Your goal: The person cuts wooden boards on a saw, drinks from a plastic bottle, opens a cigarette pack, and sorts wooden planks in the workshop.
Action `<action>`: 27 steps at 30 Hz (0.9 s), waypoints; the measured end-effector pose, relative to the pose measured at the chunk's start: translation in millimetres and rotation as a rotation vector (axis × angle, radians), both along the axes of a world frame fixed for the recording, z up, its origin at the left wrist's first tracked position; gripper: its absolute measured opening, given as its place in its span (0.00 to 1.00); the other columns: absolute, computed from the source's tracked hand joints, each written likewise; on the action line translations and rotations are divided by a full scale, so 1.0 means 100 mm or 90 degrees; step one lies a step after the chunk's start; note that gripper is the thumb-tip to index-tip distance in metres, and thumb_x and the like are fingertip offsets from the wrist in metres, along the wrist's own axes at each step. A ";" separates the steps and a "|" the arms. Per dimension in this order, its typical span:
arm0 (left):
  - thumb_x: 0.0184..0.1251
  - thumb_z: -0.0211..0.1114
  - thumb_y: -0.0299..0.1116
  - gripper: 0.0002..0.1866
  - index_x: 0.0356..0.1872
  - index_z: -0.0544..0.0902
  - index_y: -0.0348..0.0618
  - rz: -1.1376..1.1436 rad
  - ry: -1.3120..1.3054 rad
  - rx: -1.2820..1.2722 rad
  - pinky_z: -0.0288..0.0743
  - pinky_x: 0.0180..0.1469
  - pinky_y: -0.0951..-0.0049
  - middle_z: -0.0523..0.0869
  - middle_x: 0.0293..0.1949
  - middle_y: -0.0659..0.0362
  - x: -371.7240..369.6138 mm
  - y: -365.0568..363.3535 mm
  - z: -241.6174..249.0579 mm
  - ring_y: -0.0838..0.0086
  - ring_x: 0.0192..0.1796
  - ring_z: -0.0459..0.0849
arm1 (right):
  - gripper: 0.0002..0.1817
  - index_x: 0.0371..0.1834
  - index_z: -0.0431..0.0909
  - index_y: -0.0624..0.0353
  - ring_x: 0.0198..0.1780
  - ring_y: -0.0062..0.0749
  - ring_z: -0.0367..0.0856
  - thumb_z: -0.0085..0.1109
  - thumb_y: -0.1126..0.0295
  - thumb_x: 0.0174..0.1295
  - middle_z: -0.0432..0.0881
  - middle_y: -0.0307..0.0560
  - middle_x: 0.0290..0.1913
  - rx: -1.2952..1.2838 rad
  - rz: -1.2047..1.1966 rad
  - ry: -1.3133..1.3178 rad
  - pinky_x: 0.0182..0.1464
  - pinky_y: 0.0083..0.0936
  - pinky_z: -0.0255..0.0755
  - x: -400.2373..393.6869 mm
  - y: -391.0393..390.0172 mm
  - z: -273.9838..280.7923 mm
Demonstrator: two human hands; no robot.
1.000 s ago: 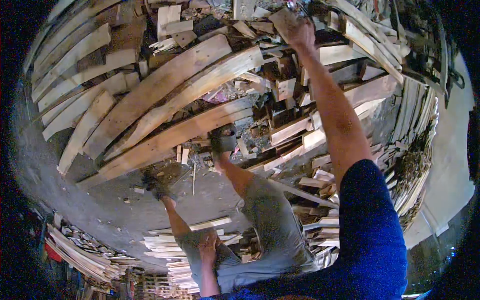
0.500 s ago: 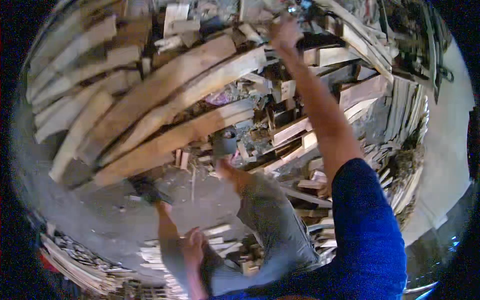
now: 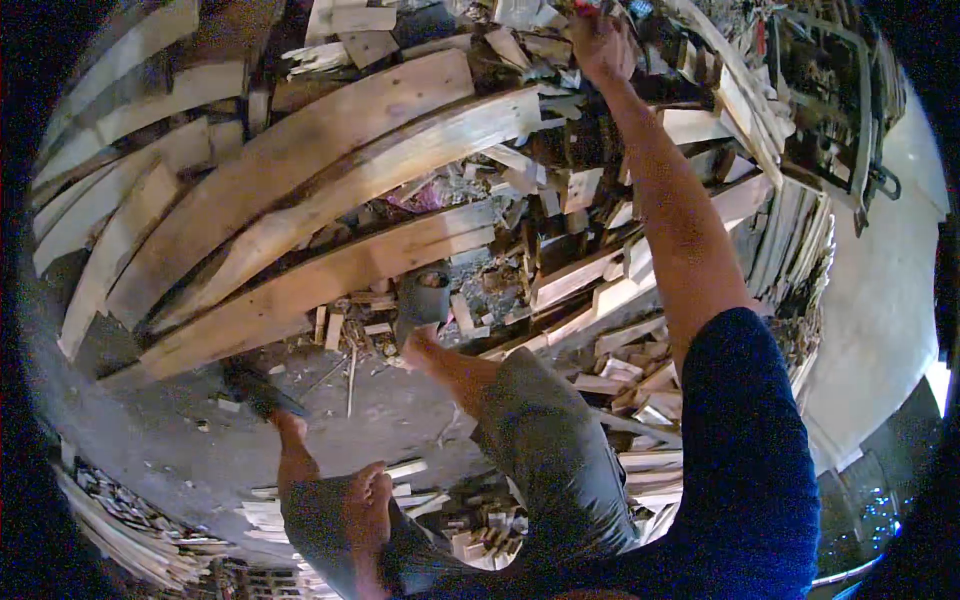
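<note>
My right arm stretches far forward, and my right hand (image 3: 603, 48) is at the top edge of the view, over the wood pile. Its fingers look curled around something, with a small bit of red (image 3: 588, 5) showing beside them; most of it lies outside the picture. Closer to me, my left hand (image 3: 368, 500) rests at my left knee, fingers bent together and nothing visible in them. Long wooden planks (image 3: 310, 165) lie to the left of my right arm. Short wood offcuts (image 3: 365, 45) sit left of the right hand.
One sandalled foot (image 3: 424, 300) stands among wood scraps, the other (image 3: 262, 390) on the grey floor (image 3: 330, 430). Stacked thin strips (image 3: 800, 240) and a pale sheet (image 3: 880, 290) are at the right. A metal frame (image 3: 850, 110) stands at upper right. More strips (image 3: 140, 535) lie lower left.
The view has turned slightly, so the planks and my feet sit further left. My right hand appears a little higher and further right. My left hand stays at my knee.
</note>
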State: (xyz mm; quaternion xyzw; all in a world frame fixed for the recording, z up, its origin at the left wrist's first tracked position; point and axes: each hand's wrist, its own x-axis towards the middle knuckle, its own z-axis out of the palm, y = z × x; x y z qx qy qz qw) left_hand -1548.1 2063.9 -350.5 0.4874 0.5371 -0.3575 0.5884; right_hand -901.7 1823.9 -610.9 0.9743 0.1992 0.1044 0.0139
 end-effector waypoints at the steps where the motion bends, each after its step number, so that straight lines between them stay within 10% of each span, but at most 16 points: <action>1: 0.69 0.61 0.33 0.15 0.54 0.79 0.40 -0.029 -0.023 0.026 0.73 0.50 0.70 0.83 0.44 0.56 -0.01 0.00 -0.03 0.72 0.43 0.81 | 0.31 0.54 0.76 0.50 0.58 0.51 0.75 0.51 0.37 0.60 0.77 0.56 0.56 0.057 0.035 0.026 0.57 0.47 0.70 -0.04 0.03 0.12; 5: 0.69 0.61 0.32 0.14 0.54 0.79 0.41 -0.054 -0.054 0.056 0.73 0.49 0.71 0.83 0.40 0.57 -0.18 -0.04 -0.16 0.73 0.42 0.81 | 0.28 0.63 0.70 0.48 0.59 0.54 0.72 0.58 0.51 0.62 0.73 0.59 0.59 0.330 0.214 0.168 0.57 0.49 0.68 -0.26 0.19 0.52; 8: 0.70 0.61 0.31 0.14 0.54 0.79 0.42 0.021 -0.035 0.028 0.73 0.48 0.72 0.83 0.39 0.58 -0.27 -0.06 -0.22 0.74 0.41 0.80 | 0.32 0.67 0.68 0.41 0.65 0.58 0.64 0.57 0.46 0.60 0.67 0.60 0.65 -0.019 -0.062 0.161 0.62 0.51 0.63 -0.30 0.35 0.53; 17: 0.70 0.60 0.33 0.13 0.53 0.79 0.42 0.008 -0.010 -0.014 0.72 0.47 0.74 0.81 0.37 0.59 -0.34 0.02 -0.24 0.77 0.39 0.77 | 0.39 0.72 0.62 0.42 0.62 0.64 0.65 0.56 0.41 0.58 0.65 0.64 0.65 0.078 -0.081 0.101 0.61 0.53 0.63 -0.47 0.31 0.39; 27: 0.70 0.59 0.33 0.13 0.52 0.79 0.42 0.006 -0.031 -0.016 0.72 0.48 0.74 0.81 0.42 0.59 -0.26 0.13 -0.19 0.76 0.41 0.78 | 0.31 0.51 0.78 0.50 0.53 0.53 0.77 0.48 0.36 0.61 0.78 0.56 0.53 -0.120 0.007 0.213 0.55 0.47 0.71 -0.25 0.08 0.37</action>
